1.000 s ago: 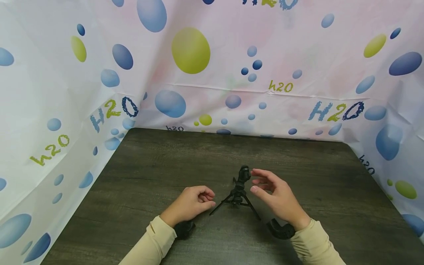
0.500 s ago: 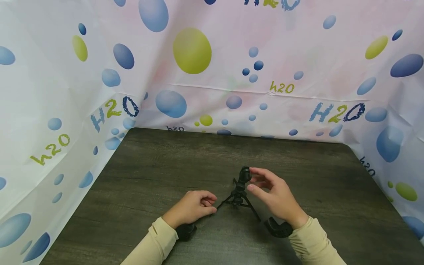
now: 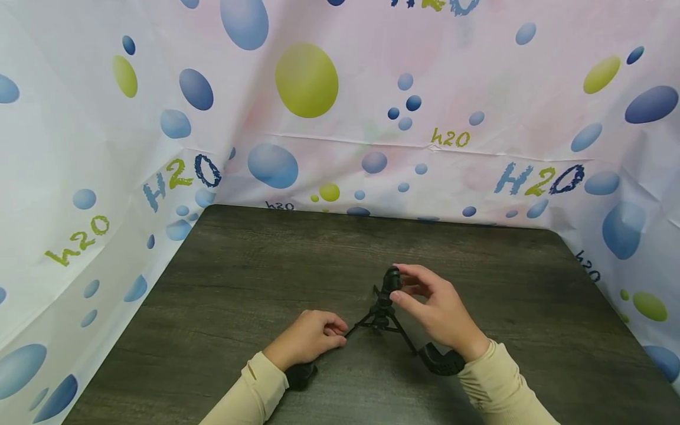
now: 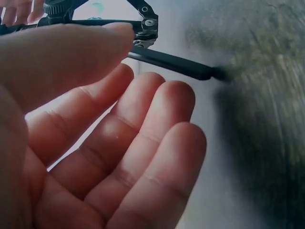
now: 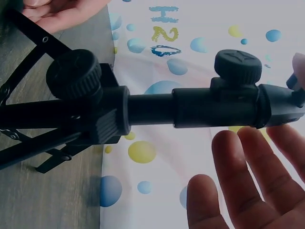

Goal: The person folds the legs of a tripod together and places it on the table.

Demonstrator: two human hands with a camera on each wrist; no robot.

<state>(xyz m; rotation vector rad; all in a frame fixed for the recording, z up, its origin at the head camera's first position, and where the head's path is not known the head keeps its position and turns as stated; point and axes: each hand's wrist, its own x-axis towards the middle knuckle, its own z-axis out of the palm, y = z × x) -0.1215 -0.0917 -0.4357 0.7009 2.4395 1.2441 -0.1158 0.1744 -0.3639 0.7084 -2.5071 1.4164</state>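
Spotted backdrop (image 3: 372, 71) behind and beside dark table (image 3: 255, 254). Black tripod (image 3: 382, 308) standing on table between my hands, legs spread. My right hand (image 3: 438, 307) at its top, fingers bent, thumb and fingertips pinching tripod head (image 3: 391, 278). My left hand (image 3: 310, 338) holding nothing, fingers loosely curled, just beside near leg (image 4: 171, 63); can't tell if touching. Lower knob (image 5: 74, 75), upper knob (image 5: 238, 67), both ridged.

Black tripod (image 3: 381, 310) — upright on dark tabletop (image 3: 297, 254), legs (image 3: 406, 338) splayed — ribbed knobs (image 5: 74, 75) on column (image 5: 150, 109).
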